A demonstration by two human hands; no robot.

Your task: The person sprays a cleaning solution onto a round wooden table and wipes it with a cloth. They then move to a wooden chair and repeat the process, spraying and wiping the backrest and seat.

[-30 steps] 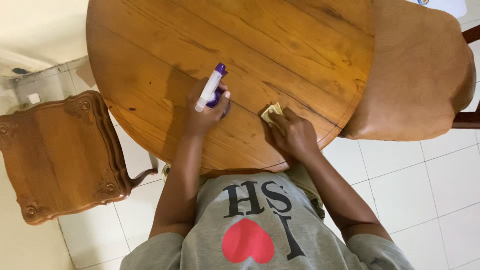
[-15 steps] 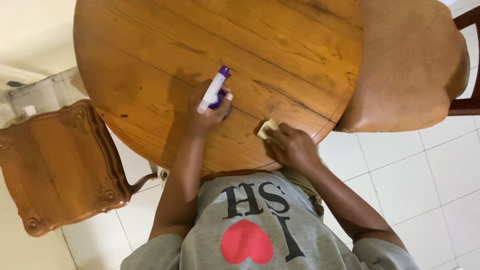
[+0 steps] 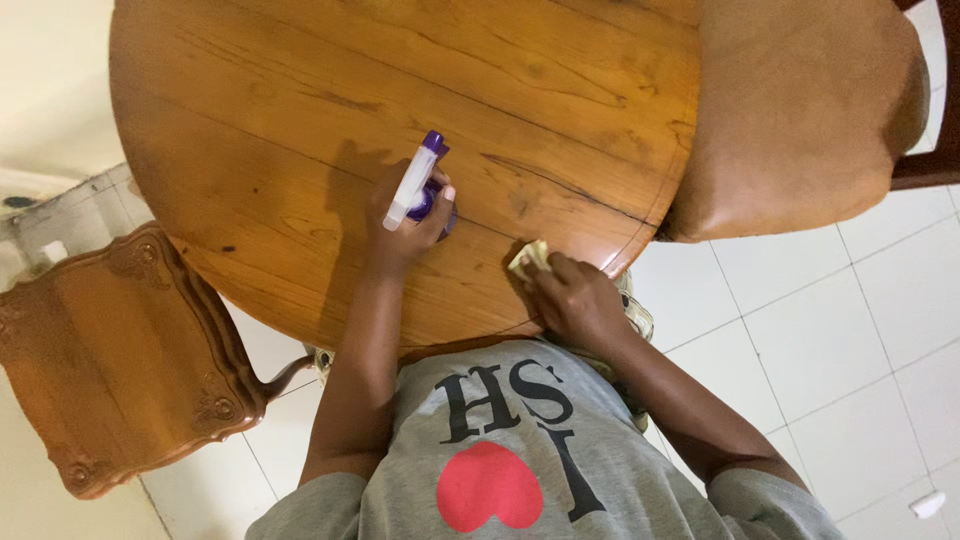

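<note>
My left hand [image 3: 402, 228] grips a purple and white spray bottle [image 3: 417, 180], held upright just above the round wooden table [image 3: 300, 130]. My right hand [image 3: 570, 295] presses a small folded yellowish cloth [image 3: 527, 259] onto the tabletop close to its near edge. Most of the cloth is hidden under my fingers. The two hands are about a hand's width apart.
A carved wooden chair [image 3: 90, 350] stands at the left, below the table's rim. A tan padded chair seat [image 3: 800, 110] with a dark wooden frame overlaps the table at the right. White floor tiles [image 3: 820, 320] spread out on the right side.
My right hand has drawn the cloth back toward me, nearer the table's edge. The left hand keeps the spray bottle in the same pose. The view has shifted slightly.
</note>
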